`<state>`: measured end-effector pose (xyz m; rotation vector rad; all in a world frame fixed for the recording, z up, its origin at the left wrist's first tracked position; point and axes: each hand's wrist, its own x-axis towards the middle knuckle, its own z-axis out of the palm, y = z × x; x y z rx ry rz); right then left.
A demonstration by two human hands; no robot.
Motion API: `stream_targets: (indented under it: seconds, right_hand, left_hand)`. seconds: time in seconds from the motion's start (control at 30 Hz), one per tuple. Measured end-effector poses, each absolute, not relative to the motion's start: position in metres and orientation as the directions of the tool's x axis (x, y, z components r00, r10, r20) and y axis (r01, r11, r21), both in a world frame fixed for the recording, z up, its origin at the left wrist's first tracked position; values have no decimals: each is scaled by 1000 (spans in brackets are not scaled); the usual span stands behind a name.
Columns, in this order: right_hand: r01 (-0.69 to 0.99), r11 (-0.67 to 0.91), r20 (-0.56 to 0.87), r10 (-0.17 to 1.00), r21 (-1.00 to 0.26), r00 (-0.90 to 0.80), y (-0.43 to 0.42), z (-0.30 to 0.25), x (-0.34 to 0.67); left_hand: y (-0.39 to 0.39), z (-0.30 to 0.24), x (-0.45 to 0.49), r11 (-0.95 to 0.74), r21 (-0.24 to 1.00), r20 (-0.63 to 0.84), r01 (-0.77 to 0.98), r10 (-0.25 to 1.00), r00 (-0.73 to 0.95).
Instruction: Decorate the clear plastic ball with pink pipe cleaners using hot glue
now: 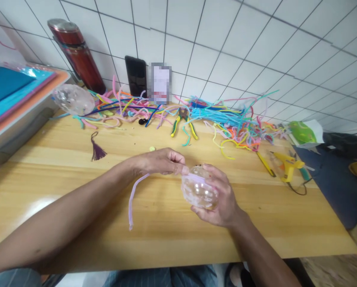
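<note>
My right hand (222, 201) is wrapped round a clear faceted plastic ball (198, 191), held just above the wooden table (154, 223). My left hand (163, 160) pinches a pale lilac pipe cleaner (132, 199) against the top of the ball. The pipe cleaner's free end curves down to the left and hangs near the tabletop. Both hands meet at the middle of the table, close to its front edge.
A tangle of coloured pipe cleaners (220, 119) lies along the back, with yellow-handled pliers (183, 121). A second clear ball (73, 99), a red flask (77, 54), a phone (136, 75), a purple tassel (97, 149) and a yellow glue gun (287, 165) are about. Felt sheets (14, 89) sit stacked at left.
</note>
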<state>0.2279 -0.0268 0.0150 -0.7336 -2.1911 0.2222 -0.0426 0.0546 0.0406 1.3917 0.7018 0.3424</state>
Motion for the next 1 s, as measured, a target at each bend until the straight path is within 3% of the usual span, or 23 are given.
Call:
stream_targets:
  seconds: [0.2, 0.57, 0.8, 1.0]
  right_hand:
    - [414, 815, 650, 575, -404, -497, -27, 15, 230]
    - [366, 829, 679, 558, -424, -477, -28, 13, 231]
    - [308, 807, 664, 590, -504, -460, -29, 13, 231]
    - [242, 793, 687, 606, -559, -400, -30, 13, 225]
  left_hand:
    - [54, 43, -44, 203, 964, -263, 173, 609, 748]
    - [52, 44, -41, 250, 955, -268, 158, 502, 822]
    - [53, 32, -39, 420, 895, -349, 152, 443, 826]
    - [43, 20, -27, 584, 812, -275, -9, 396, 876]
